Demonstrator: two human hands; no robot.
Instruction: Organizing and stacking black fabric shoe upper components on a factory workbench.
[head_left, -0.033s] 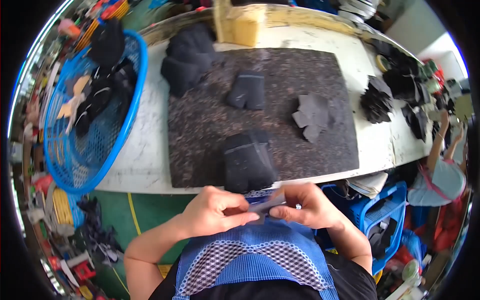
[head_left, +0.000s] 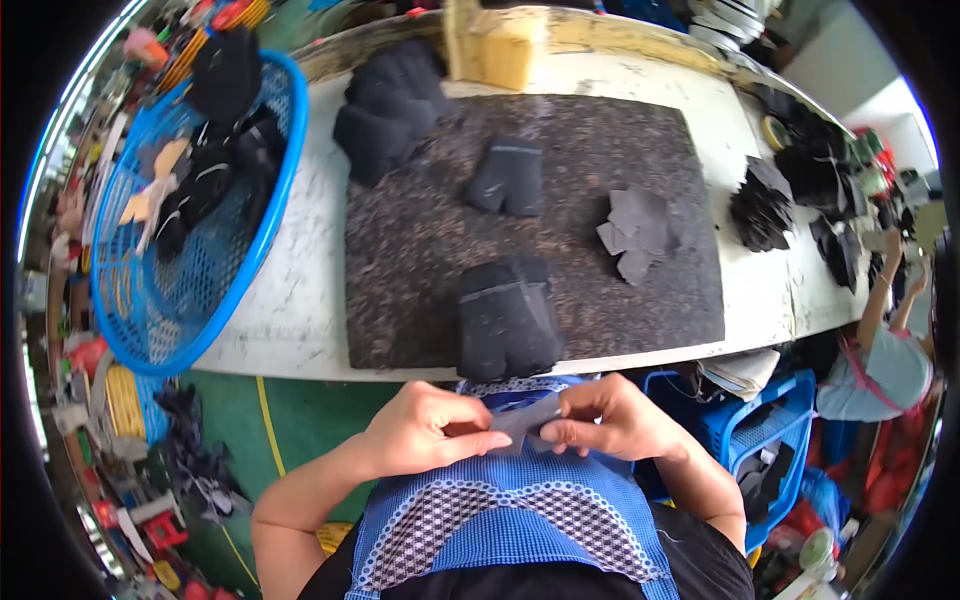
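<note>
Just above my blue checked apron (head_left: 500, 540), both hands hold a small, thin grey piece (head_left: 524, 422) of fabric or sheet. My left hand (head_left: 425, 430) pinches its left end between thumb and fingers. The other end is pinched by my right hand (head_left: 622, 422). Part of the piece is hidden behind my fingers. On the table beyond lies a stack of black fabric pieces (head_left: 508, 320) at the near edge. A smaller black fabric piece (head_left: 508, 178) lies farther back, and a pile of grey cut-out pieces (head_left: 638, 228) is to the right.
A dark speckled board (head_left: 420, 270) lies on the white table (head_left: 290, 290). At left stands a blue basket (head_left: 285, 180) with dark pieces inside. More black pieces (head_left: 388, 115) are at the back left, others (head_left: 762, 205) at right. A person (head_left: 880, 355) works far right.
The grey piece is turned and shows more of its surface between my hands. My right fingers have shifted a little on it. The whole view has moved slightly.
</note>
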